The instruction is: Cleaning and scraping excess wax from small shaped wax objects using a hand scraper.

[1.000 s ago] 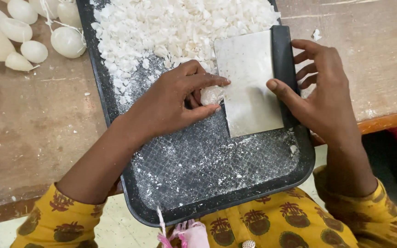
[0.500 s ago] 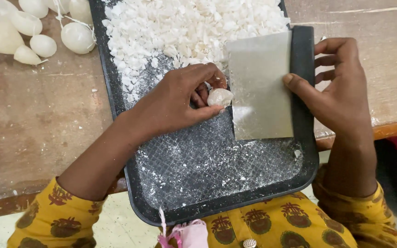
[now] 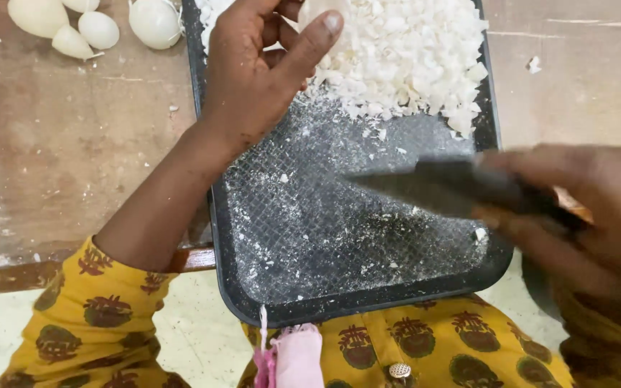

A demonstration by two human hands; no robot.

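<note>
Gripping a flat scraper by its right end, the right hand sits nearest the camera, fingers closed round the blade; both are blurred, so the grip is hard to read in detail. The scraper's long axis runs roughly left to right, its free end pointing left and a little up, held over the bare lower half of the tray. That dark tray has a dimpled floor dusted with white crumbs, and its near rim overhangs the lap in yellow patterned cloth. Farther off, the left hand hovers over the tray's left edge, fingers curled loosely round a small white piece pinched near the top edge, where it is partly cut off. Beyond lies a heap of white flakes. Pale bulbs rest on the worn wooden table at far left.
</note>
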